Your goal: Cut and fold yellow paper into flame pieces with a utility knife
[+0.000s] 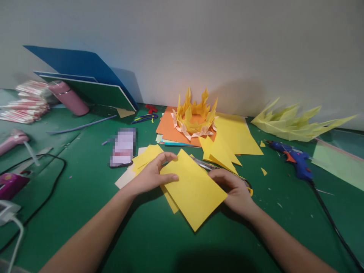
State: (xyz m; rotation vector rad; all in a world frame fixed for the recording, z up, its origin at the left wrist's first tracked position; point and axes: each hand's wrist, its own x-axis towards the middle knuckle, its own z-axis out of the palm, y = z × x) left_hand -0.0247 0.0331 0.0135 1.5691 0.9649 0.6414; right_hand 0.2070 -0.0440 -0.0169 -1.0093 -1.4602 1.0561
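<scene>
A rectangular sheet of yellow paper (196,193) is held tilted above the green table. My left hand (152,172) grips its upper left edge, thumb on the face and fingers curled near the top corner. At the right edge, my right hand (236,191) is closed on the sheet, its fingertips partly hidden behind it. Under the sheet's lower left side another yellow piece (170,199) shows. Just behind my right hand lies a cutting tool with a metal blade (203,164) and a yellow-black handle, partly covered. Folded yellow paper pieces (222,151) lie beyond it.
An orange-yellow paper crown (196,117) stands on coloured sheets at the back. To the right are a pale yellow folded-paper piece (298,121) and a blue glue gun (295,157). A phone (123,147), a pink bottle (68,98) and a black cable (52,193) are leftward.
</scene>
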